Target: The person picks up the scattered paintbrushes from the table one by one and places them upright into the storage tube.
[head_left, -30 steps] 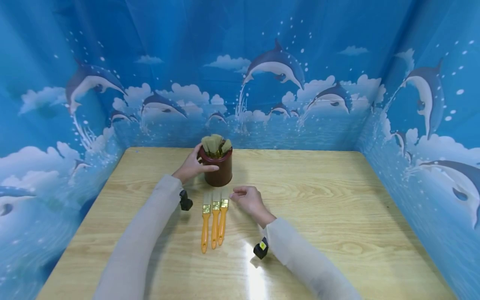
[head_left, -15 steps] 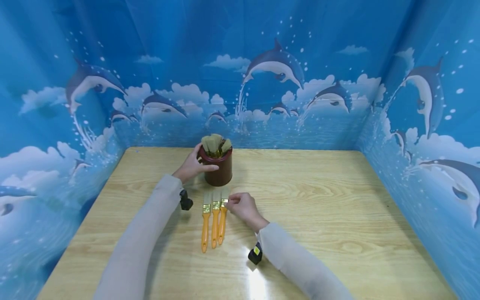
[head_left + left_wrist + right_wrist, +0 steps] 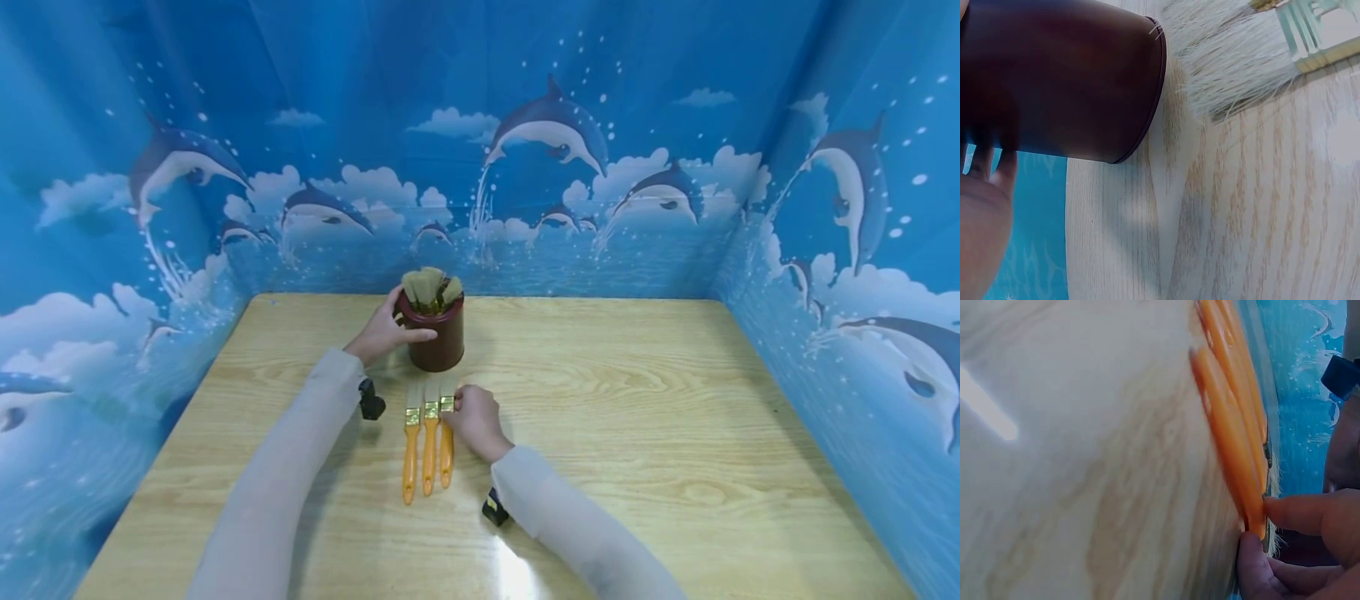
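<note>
Paintbrushes [image 3: 430, 446] — glossy, orange-handled (coarse-bristled)

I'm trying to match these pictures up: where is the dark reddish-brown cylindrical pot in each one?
Head: the dark reddish-brown cylindrical pot stands upright, a little left of centre.
Left wrist: it fills the upper left, appearing sideways and cut off by the frame.
Right wrist: a dark reddish patch at lower right may be it; too hidden to be sure.
Shared landmark: the pale wood-grain tabletop, visible in all three.
</note>
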Tool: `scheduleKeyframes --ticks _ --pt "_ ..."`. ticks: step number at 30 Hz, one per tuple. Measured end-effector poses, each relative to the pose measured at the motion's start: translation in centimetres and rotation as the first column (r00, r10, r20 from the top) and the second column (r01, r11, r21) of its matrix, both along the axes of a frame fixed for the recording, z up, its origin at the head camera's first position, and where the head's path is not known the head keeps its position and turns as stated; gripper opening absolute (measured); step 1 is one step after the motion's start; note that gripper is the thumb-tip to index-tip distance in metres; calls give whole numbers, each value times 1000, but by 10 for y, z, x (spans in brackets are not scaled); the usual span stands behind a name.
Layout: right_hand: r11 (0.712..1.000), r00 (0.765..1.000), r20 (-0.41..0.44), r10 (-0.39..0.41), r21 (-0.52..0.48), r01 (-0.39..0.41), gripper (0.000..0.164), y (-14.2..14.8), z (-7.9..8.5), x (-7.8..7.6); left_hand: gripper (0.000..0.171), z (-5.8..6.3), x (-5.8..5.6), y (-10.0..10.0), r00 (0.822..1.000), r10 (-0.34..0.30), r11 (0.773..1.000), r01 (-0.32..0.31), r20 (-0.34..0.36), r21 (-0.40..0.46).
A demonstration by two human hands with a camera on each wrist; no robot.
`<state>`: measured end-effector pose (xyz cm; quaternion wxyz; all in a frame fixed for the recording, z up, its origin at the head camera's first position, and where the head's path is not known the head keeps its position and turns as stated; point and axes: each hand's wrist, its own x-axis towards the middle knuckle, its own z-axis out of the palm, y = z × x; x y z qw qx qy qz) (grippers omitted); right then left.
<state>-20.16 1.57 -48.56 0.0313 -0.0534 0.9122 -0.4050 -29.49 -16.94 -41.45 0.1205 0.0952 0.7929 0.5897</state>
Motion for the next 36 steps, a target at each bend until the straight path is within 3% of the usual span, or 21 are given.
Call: scheduleKeyframes --ticks 5,8,15,18,23,26,29,36 --pt "999 1000 -6 -15 49 15 25 -2 4 1 106 0 -1 0 1000 -2 1000 2 0 5" --pt "998 1000 7 -19 63 18 17 -1 5 1 106 0 -1 0 1000 -3 1000 3 0 4" --pt "998 1000 23 -17 61 16 16 0 6 2 110 -28 -19 -5 1000 19 1000 -19 -17 9" --pt "998 1000 21 -19 63 18 12 1 6 2 111 -29 -18 -5 999 24 1000 -24 -29 12" --pt "998 1000 28 -13 63 11 41 2 5 2 112 -30 -17 -6 999 21 1000 -20 -38 11" --pt "997 1000 24 -8 78 6 46 5 5 2 112 -32 -18 -6 999 18 1000 -18 -42 2" --pt "996 1000 26 -4 86 1 42 10 6 1 112 -33 -18 -6 999 17 1000 -17 -48 -1" --pt "999 995 88 -49 -1 49 13 26 16 -4 112 -32 -19 -6 999 19 1000 -18 -47 16"
